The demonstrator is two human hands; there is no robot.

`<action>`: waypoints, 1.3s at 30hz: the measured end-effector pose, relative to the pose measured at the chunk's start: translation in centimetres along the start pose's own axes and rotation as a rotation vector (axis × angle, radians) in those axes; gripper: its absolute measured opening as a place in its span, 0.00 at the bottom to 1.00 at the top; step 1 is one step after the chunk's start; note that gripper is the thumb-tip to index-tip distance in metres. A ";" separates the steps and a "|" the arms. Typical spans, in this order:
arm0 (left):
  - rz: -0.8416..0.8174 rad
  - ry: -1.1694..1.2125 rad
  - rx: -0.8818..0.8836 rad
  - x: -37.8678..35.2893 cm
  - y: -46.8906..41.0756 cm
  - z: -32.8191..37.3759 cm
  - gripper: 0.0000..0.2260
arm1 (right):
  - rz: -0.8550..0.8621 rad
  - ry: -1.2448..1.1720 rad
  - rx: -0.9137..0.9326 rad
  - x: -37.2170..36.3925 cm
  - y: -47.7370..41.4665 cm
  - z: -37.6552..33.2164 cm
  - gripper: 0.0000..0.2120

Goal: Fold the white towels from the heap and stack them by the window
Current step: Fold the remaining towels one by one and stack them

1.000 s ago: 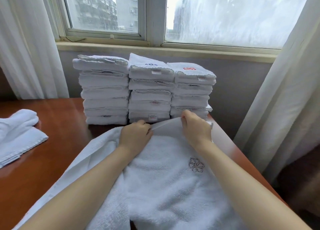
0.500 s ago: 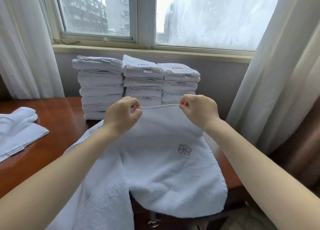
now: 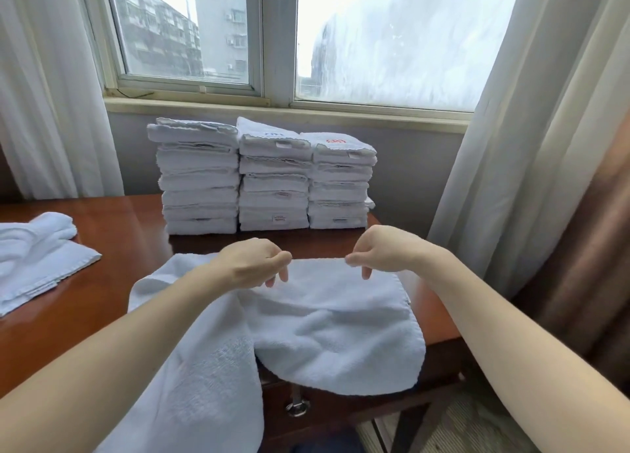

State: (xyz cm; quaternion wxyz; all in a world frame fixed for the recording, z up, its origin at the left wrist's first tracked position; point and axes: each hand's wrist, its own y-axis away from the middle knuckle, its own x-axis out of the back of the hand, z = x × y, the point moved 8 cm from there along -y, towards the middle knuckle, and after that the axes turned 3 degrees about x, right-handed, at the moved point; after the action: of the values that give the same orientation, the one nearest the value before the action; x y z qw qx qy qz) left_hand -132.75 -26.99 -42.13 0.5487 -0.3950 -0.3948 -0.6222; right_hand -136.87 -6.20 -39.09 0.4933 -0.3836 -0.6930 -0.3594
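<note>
The bare left forearm (image 3: 119, 360) and the bare right forearm (image 3: 504, 323) show uncovered skin from the wrist to the picture's lower border. The left hand (image 3: 250, 263) and the right hand (image 3: 387, 248) are likewise bare, the skin smooth and even. The fingernails are too small to make out.

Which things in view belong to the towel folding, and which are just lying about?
In the job: towel pinched along its edge by left hand and right hand; three folded stacks below the window; loose towels at the left.
Just there: table; curtains; drawer pull.
</note>
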 end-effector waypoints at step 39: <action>-0.050 0.138 -0.083 -2.5 -6.4 1.9 0.16 | 0.184 -0.057 0.014 -6.3 -7.2 6.3 0.25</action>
State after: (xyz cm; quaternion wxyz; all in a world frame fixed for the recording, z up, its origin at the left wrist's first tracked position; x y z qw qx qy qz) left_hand -138.81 -23.74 -44.09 0.5421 -0.3636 -0.3394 -0.6773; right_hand -144.43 -5.02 -47.64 0.5071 -0.4523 -0.6711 -0.2965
